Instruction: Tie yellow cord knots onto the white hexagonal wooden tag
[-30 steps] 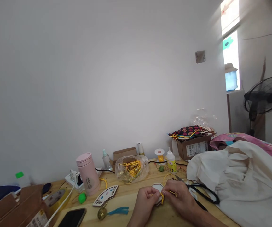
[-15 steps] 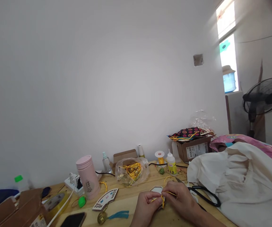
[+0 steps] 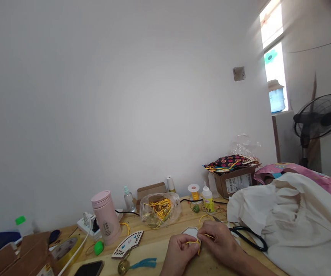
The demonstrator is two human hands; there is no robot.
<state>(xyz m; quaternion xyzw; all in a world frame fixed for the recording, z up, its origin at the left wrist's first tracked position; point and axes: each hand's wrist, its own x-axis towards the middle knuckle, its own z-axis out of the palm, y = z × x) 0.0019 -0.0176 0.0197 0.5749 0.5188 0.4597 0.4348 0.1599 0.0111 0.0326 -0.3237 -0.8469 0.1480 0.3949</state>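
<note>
Thin yellow cord (image 3: 199, 251) runs between my two hands, near the front of the wooden table. My left hand (image 3: 180, 251) pinches it between thumb and forefinger. Close beside, fingertips almost touching, my right hand (image 3: 220, 242) grips another stretch of the cord. Partly hidden behind my fingers is a white octagonal piece (image 3: 190, 231) with a dark edge. Whether the cord is tied to it I cannot tell. To the left lie a fan-shaped decorated piece (image 3: 127, 244) and a gold bell (image 3: 123, 266) with a blue tassel (image 3: 144, 262).
Black-handled scissors (image 3: 251, 237) lie right of my hands, beside white cloth (image 3: 269, 214). Behind stand a glue bottle (image 3: 208, 201), a yellow cord spool (image 3: 194, 193) and a plastic bag of cord (image 3: 161, 210). A pink tumbler (image 3: 106, 218) and phone (image 3: 89, 268) are on the left.
My left hand has shifted slightly, and the fingers of both hands have moved a little around the cord. The whole view has drifted slightly. Both hands keep their pinch.
</note>
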